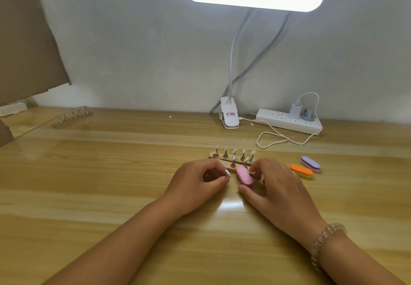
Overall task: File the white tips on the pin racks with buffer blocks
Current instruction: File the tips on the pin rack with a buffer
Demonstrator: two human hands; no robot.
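Observation:
Two wooden pin racks (219, 157) lie side by side at the table's middle, each carrying metal pins with white tips (235, 150). My left hand (195, 182) pinches one metal pin (226, 172) lifted off the near rack, whose left socket (223, 163) shows bare. My right hand (273, 184) grips a pink buffer block (244, 175) between thumb and fingers, just right of that pin. The near rack's right end is hidden behind my right hand.
An orange buffer block (301, 170) and a purple one (310, 163) lie right of the racks. A third pin rack (73, 117) sits far left. A clip lamp (229, 115), a power strip (289, 121) and its white cable (273, 138) stand at the back; cardboard (26, 40) leans left.

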